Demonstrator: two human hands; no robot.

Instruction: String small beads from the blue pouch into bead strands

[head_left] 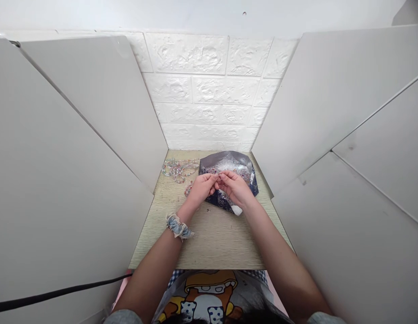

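Observation:
My left hand (206,185) and my right hand (235,186) meet above an open bag (225,157) with a silvery lining and dark blue patterned outside. Both hands are closed, thumb and fingertips pinched; whatever sits between them is too small to make out. Small reddish beads show inside the bag, partly hidden behind my hands. Strands of multicoloured beads (177,170) lie on the table to the left of the bag. A few more pinkish beads (187,189) lie beside my left wrist, which wears a blue scrunchie (178,226).
The narrow wood-grain table (225,247) stands between pale panels on the left (77,135) and right (347,135). A white brick-patterned wall (209,90) closes off the back. One tiny dark speck (208,210) lies in front of the bag. A black cable (60,293) runs at lower left.

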